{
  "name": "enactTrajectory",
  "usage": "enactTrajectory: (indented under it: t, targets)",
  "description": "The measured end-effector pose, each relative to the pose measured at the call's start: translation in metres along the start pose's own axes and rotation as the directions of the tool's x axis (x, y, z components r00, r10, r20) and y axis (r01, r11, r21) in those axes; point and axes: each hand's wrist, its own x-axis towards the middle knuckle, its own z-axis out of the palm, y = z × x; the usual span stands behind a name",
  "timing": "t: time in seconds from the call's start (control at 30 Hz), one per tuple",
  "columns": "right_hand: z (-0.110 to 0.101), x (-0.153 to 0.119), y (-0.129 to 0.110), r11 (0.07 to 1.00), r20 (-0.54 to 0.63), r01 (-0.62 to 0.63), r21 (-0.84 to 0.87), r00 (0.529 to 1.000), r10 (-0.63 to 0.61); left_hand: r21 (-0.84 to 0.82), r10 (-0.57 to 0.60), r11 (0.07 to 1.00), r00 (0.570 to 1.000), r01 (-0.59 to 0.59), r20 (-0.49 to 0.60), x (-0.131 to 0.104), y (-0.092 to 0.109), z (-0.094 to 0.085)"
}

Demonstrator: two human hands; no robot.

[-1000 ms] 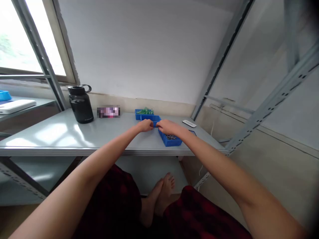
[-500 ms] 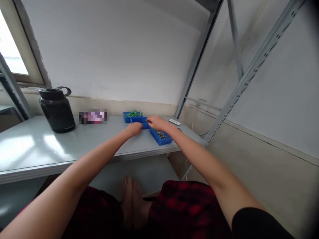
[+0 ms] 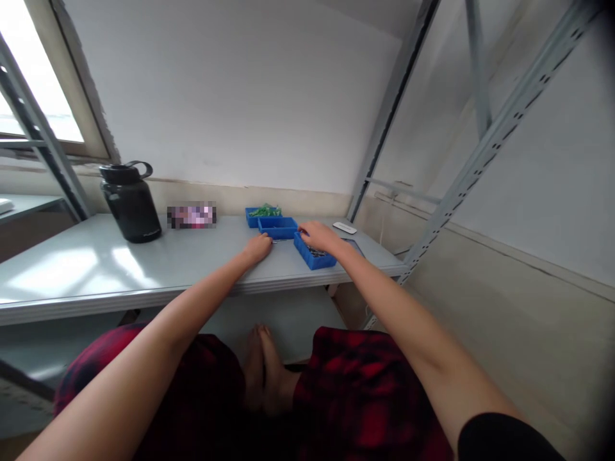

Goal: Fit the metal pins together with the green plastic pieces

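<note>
My left hand (image 3: pixel 258 248) rests low on the tabletop, its fingers closed around one end of a thin, rod-like item (image 3: pixel 282 241) too small to name. Just behind it stands a blue box (image 3: pixel 277 233) with a divider. My right hand (image 3: pixel 321 237) reaches over the nearer blue box (image 3: pixel 317 262), which holds many small dark, shiny metal pieces (image 3: pixel 317 252). Its fingers curl down at the box's back left corner, and their tips are partly hidden. Farther back, a third blue box (image 3: pixel 251 218) holds green pieces (image 3: pixel 266 211).
A large black water bottle (image 3: pixel 129 203) stands at the left of the grey tabletop (image 3: pixel 202 256), beside a pixelated item (image 3: pixel 191 216). A white flat object (image 3: pixel 344 228) and a dark flat item (image 3: pixel 354 246) lie at the right. Metal shelf posts (image 3: pixel 384 121) rise at both ends.
My right hand has moved from the divided box to the box of metal pieces. My left hand has drawn slightly away from the divided box. The whole view has shifted a little.
</note>
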Motion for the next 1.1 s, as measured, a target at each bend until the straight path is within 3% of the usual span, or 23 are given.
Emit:
enactTrajectory:
  t: [0.23,0.37,0.47,0.6,0.9,1.1]
  targets:
    - [0.013,-0.008,-0.002,0.999,0.026,0.006,-0.042,1.0,-0.005,0.058,-0.049,0.997,0.999,0.05,-0.01,0.0,0.005,0.0]
    - [0.018,-0.009,-0.006,0.998,-0.021,-0.004,-0.056,1.0,0.002,-0.1,-0.056,0.994,0.998,0.054,-0.02,-0.003,0.021,-0.02]
    - [0.02,-0.01,-0.009,0.999,-0.037,0.019,-0.047,0.999,-0.021,-0.249,0.041,0.967,0.996,-0.06,-0.082,-0.014,0.036,-0.032]
    - [0.016,-0.016,-0.013,0.998,-0.06,0.067,-0.016,0.996,-0.068,-0.417,0.078,0.902,0.991,-0.116,-0.108,-0.033,0.051,-0.035]
    - [0.016,-0.031,-0.031,0.998,-0.07,0.061,-0.025,0.996,-0.062,-0.66,-0.03,0.744,0.981,-0.107,-0.193,-0.048,0.064,-0.034]
    - [0.012,-0.048,-0.037,0.999,-0.019,-0.019,0.028,1.0,0.019,-0.826,-0.137,0.563,0.981,-0.035,-0.135,-0.06,0.071,-0.04]
